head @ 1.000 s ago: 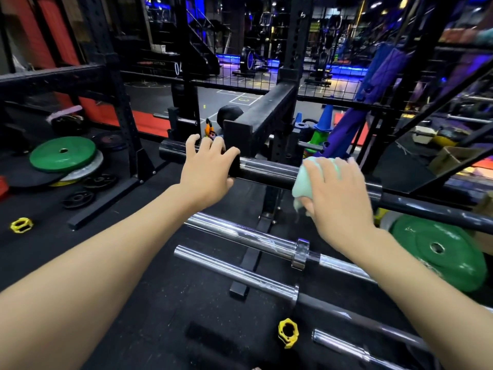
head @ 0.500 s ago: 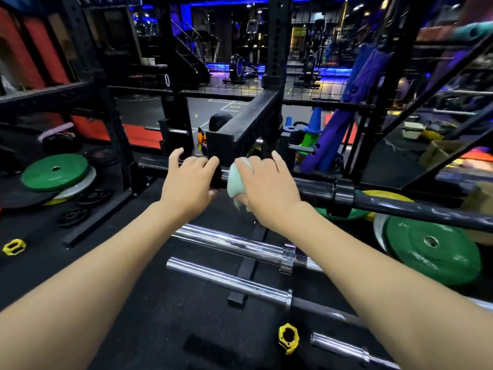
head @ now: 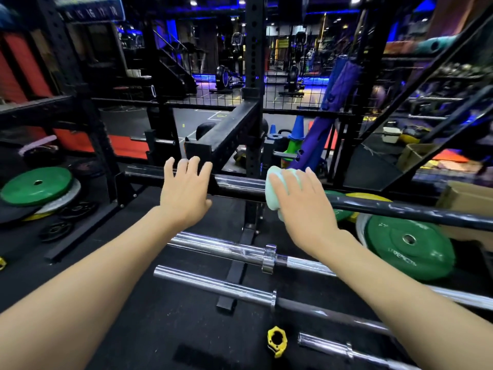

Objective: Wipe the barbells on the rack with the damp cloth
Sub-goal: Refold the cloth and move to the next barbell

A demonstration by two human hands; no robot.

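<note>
Pale green cloth [head: 274, 188], bunched, wrapped over the sleeve of the top barbell [head: 240, 185], a dark bar lying level across the rack; two chrome-sleeved barbells [head: 226, 245] rest on lower tiers.

**Numbers on the sign, a digit on the floor**

A dark sign [head: 90, 12] at the upper left carries a row of pale numbers; 15, 16, 17 and 18 can be made out, the ones before them are too blurred. On the grey floor [head: 186, 121] beyond the mesh fence, a yellow 3 sits inside a painted square. The green weight plate [head: 394, 252] at the right bears raised lettering, too small and tilted to read.
</note>
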